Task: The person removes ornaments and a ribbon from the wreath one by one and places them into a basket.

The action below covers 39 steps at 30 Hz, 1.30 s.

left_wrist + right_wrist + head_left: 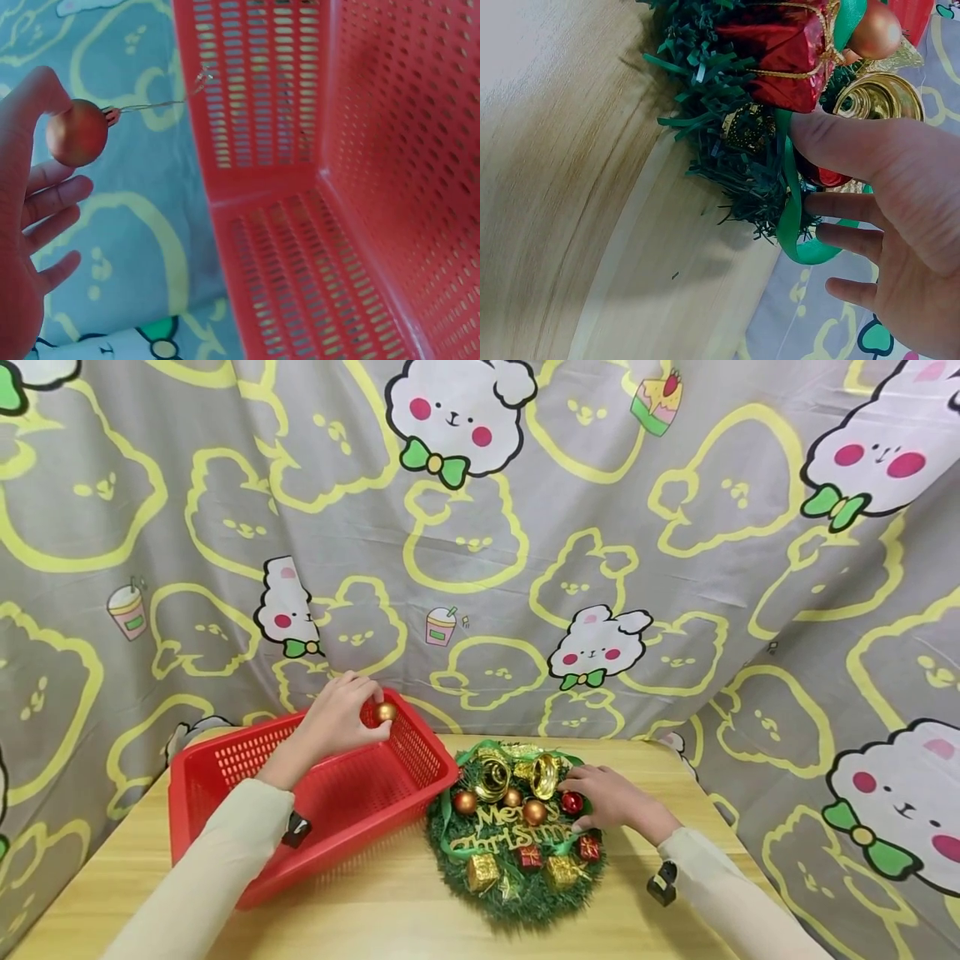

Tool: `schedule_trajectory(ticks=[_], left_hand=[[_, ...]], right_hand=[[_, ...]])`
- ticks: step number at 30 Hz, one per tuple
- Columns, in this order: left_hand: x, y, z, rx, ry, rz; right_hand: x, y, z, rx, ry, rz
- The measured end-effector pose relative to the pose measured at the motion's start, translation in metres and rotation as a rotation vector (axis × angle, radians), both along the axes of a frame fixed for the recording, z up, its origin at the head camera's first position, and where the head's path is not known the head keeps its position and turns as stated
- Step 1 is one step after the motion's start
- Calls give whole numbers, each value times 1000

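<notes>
My left hand (345,714) pinches a gold ball ornament (386,711) between thumb and finger, over the far rim of a red plastic basket (442,768). In the left wrist view a thin hanging loop trails from the ornament's cap toward the basket, the other fingers apart from the ball. A green Christmas wreath (517,902) lies right of the basket. At its right edge my right hand (611,797) rests with fairly straight fingers, thumb and fingers on either side of a red ball (572,802). Green ribbon (791,217) runs by the fingertips; the hand partly hides the red ball.
The wreath bears gold bells (492,777), bronze-gold balls (534,812), gold lettering (517,839) and small wrapped gift boxes (482,872). All stand on a wooden table (390,910). A patterned grey curtain (480,677) hangs close behind.
</notes>
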<state>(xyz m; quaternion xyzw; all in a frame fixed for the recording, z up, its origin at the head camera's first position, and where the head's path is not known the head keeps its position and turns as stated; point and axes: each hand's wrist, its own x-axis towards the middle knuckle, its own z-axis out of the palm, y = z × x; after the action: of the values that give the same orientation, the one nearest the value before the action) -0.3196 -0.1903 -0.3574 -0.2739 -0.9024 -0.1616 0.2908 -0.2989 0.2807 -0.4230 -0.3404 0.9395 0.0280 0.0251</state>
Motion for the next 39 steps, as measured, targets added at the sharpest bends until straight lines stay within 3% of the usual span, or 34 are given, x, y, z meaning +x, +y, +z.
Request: schedule_trajectory(ticks=[6, 11, 20, 27, 39], left_hand=[[-8, -6, -16, -11, 42, 37], [-15, -13, -30, -36, 32, 73], [-23, -20, -47, -74, -78, 119], [-29, -25, -60, -122, -111, 132], [-30, -30, -71, -149, -238, 139]], right_hand=[[1, 1, -3, -6, -6, -7], [1, 1, -5, -6, -16, -14], [3, 1, -4, -14, -3, -8], [1, 1, -4, -9, -1, -6], [2, -1, -2, -3, 4, -9]])
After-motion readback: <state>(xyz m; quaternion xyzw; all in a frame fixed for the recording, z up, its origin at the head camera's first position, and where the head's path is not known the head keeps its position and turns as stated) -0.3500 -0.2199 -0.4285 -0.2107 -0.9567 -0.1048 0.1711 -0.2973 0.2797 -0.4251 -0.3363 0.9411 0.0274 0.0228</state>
